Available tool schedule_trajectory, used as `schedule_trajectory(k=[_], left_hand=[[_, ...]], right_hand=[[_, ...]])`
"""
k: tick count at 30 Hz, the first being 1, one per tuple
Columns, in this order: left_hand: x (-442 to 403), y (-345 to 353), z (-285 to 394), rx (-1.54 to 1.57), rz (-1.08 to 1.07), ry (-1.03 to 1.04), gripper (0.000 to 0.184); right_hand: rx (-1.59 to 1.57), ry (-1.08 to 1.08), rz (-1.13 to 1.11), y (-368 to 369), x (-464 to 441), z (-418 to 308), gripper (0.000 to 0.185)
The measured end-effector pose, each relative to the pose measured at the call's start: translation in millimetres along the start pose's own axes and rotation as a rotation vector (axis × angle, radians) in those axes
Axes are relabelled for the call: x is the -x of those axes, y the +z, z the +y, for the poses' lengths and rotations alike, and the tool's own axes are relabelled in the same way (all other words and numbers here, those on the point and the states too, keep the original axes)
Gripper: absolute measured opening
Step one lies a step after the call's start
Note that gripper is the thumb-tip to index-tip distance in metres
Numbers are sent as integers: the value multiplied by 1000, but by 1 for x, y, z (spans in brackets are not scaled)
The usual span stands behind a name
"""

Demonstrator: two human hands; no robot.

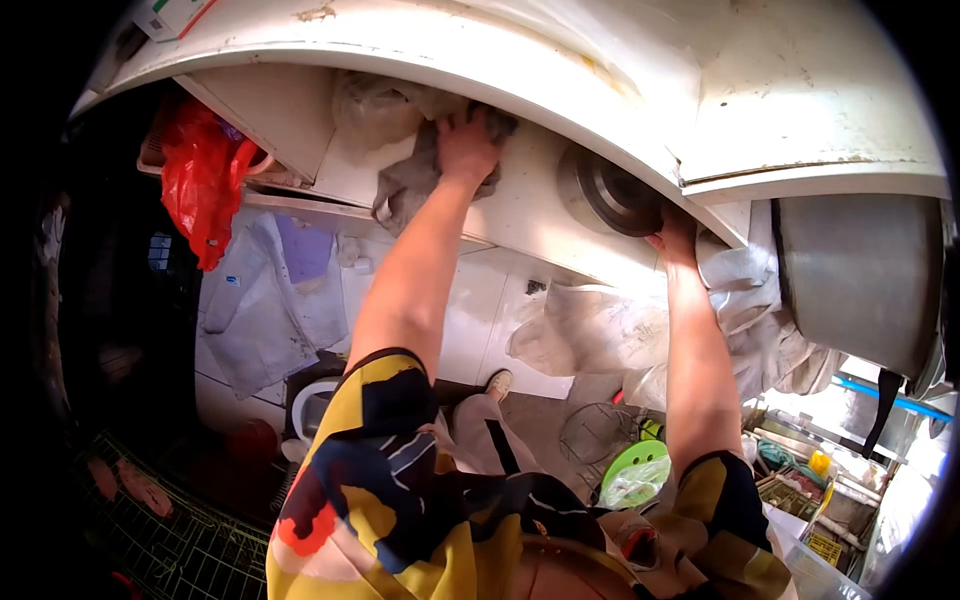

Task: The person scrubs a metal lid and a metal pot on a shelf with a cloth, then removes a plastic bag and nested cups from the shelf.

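Observation:
Inside a white shelf compartment [530, 190], my left hand [468, 148] presses on a crumpled grey cloth [410, 185], its fingers bent over the dark upper part of it. A clear plastic bag [372, 110] lies just left of the cloth. Further right on the same shelf, a round metal pot or lid [612, 190] with a dark centre stands near the front edge. My right hand [675, 232] is at its right side, fingertips against or close to its rim; most of these fingers are hidden by the shelf edge and the metal piece.
A red plastic bag [200, 175] hangs at the left. A large steel container [858, 270] stands at the right, beside pale plastic bags [750, 290]. Below are a green stool [636, 472], a wire rack [595, 435] and a white sheet [262, 300]. The cabinet edge [500, 70] runs overhead.

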State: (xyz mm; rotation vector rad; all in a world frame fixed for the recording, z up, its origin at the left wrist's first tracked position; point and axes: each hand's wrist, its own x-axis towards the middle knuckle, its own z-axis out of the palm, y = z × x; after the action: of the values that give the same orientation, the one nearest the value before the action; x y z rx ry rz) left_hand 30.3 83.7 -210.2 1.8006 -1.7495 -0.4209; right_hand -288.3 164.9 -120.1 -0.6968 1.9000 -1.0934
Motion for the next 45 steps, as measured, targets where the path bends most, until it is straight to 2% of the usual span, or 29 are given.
schedule_trajectory(k=[2,4,5,7,8,10,12,14,17,19,20,22,24,26,27,28,29,30,33,34,36,37,38,40,41,42,45], left_hand=[[-18,62,12,163,118,123,60],[-22,88,42,652,187,106,56],[-21,95,54,663,194,97,56],[-9,97,74,926,40,-105,52],[5,85,80,934,42,-115,52],[44,42,89,1132,61,-278,56],[86,27,104,1182,82,-326,65],[133,26,130,1092,214,-331,65],[191,46,165,1085,189,-369,63],[202,54,168,1138,117,-407,62],[194,42,159,1127,141,-400,54],[175,27,135,1143,195,-515,49],[163,22,103,1806,0,-630,49],[150,11,95,1824,2,-643,52],[146,6,97,1641,54,-474,52],[142,1,102,1454,102,-312,52],[143,-5,115,1320,62,-241,56],[146,0,126,1400,81,-276,60],[139,26,126,1383,116,-352,60],[126,33,119,1379,115,-369,59],[85,38,104,1299,127,-316,57],[62,43,98,1260,116,-288,56],[41,51,91,1266,122,-287,56],[21,70,81,1320,-56,-281,56],[21,79,81,1358,6,-251,57],[25,73,81,1354,12,-246,57],[82,41,102,1289,106,-261,52]], right_hand=[[79,-52,-40,-4,-6,4,25],[84,-8,-62,-6,-11,5,26],[90,5,-68,-7,-15,7,26],[34,-77,-30,-14,-38,27,26],[19,-104,-17,-19,-52,39,26],[53,-250,-64,-28,-77,55,27],[24,-297,-109,-22,-67,48,28],[3,-293,-143,-16,-51,37,29],[84,-162,60,-5,-37,27,30],[141,-93,56,4,-9,5,29],[190,-17,59,4,-2,-1,28],[187,-49,10,-4,-10,7,26],[165,-88,-44,-9,-30,22,24],[79,-258,-23,-11,-43,36,24],[51,-314,-18,-9,-42,37,24],[-1,-179,13,-3,-29,23,26],[-26,-117,25,0,-34,23,27],[-52,-56,39,1,-41,23,28],[67,-345,291,11,-58,45,36],[74,-347,286,14,-44,38,36],[532,-542,328,11,-27,29,37],[589,-612,379,10,-32,34,38],[592,-620,379,12,-29,29,38],[754,-560,403,18,-15,18,36],[919,-643,393,-5,-61,37,36],[912,-648,390,5,-68,33,36],[1045,-991,240,27,-67,23,38]])
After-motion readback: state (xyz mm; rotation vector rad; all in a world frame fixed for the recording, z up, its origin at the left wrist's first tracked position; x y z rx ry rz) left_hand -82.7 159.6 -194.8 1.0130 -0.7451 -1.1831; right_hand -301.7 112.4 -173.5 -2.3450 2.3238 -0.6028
